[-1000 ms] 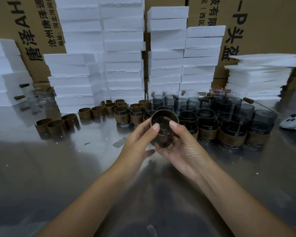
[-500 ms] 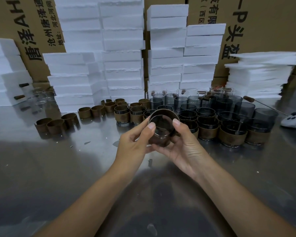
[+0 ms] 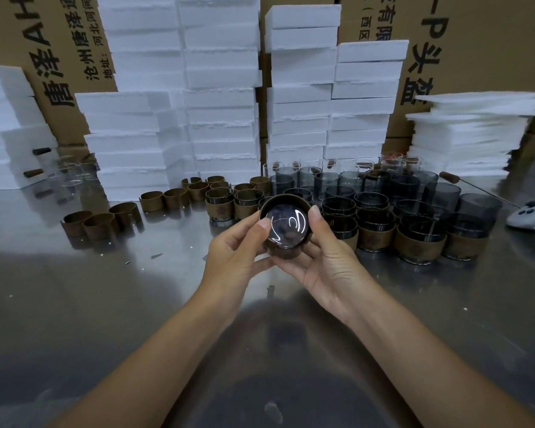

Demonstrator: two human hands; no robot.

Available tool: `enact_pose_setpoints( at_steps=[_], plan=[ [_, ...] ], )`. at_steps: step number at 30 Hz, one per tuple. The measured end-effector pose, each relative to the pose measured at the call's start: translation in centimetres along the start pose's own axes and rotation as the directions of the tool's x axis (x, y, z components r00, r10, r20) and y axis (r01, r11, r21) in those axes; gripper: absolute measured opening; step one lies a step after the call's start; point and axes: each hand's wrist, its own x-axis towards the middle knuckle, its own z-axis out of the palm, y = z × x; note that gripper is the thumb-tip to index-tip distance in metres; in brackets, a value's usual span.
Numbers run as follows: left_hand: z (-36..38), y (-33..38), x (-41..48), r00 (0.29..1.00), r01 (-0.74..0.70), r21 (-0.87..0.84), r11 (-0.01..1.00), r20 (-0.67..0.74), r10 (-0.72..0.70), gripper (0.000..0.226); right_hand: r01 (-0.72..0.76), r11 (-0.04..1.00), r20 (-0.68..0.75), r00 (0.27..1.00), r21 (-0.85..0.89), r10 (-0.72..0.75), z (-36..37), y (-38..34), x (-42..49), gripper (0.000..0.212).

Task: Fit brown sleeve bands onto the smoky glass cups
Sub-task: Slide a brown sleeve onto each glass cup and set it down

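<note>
Tilted further toward the viewer since half a second ago, the smoky glass cup point(image 3: 286, 225) now shows a glossy round glass face with curved white highlights; before, one looked into a darker hollow. Both hands have stayed in nearly the same place above the table.

Grip: the left hand point(image 3: 235, 251) and right hand point(image 3: 331, 267) hold the cup between them, clear of the surface. Each is partly closed, with its thumb tip on the upper rim (left thumb point(image 3: 263, 223), right thumb point(image 3: 315, 213)) and its curled fingers under the lower side. A brown sleeve band point(image 3: 283, 200) rings the cup; it is matte and leather-like, and reads as a dark circle round the glass face. How far along the wall it sits cannot be judged.

Surroundings:
- Left of the grip: loose bands point(image 3: 101, 225), open curled strips standing on edge.
- Just beyond it and to the right: banded cups point(image 3: 376, 234), cylindrical and dark.
- Farther back: bare smoky cups point(image 3: 352, 180), translucent grey.
- Behind all: white foam blocks point(image 3: 223, 103) with rough edges, stacked against printed cardboard cartons point(image 3: 491, 41).
- Far right: a white controller point(image 3: 528, 217).
- Beneath: a brushed steel table point(image 3: 105, 304), dully reflective.
</note>
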Motion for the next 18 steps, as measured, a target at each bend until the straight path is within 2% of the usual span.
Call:
enact_pose_setpoints(
  at_steps=[3,5,7,9,15,18],
  plan=[
    [-0.37,0.03,0.29,0.998,0.061,-0.069,0.996,0.015,-0.060,0.058,-0.020,0.995,-0.036,0.999,-0.101,0.016,-0.13,0.16,-0.10,0.053],
    [-0.51,0.06,0.35,0.991,0.106,-0.124,0.987,0.091,-0.095,0.057,-0.019,0.992,-0.057,0.998,-0.128,0.011,-0.22,0.21,-0.12,0.057],
    [-0.66,0.01,0.32,0.979,0.133,-0.149,0.980,0.174,-0.107,0.054,-0.016,0.991,-0.068,0.998,-0.130,0.007,-0.18,0.16,-0.14,0.056],
    [-0.86,-0.05,0.39,0.971,0.148,-0.174,0.974,0.212,-0.110,0.060,-0.012,0.991,-0.077,0.997,-0.133,0.001,-0.07,0.14,-0.18,0.054],
    [-1.10,-0.02,0.57,0.967,0.166,-0.199,0.966,0.225,-0.120,0.068,0.007,0.990,-0.109,0.994,-0.144,-0.023,0.31,0.18,-0.36,0.052],
    [-0.96,0.08,0.48,0.967,0.187,-0.231,0.955,0.217,-0.136,0.092,-0.008,0.999,-0.112,0.994,-0.042,0.003,0.56,0.06,-0.54,0.047]
  ],
)
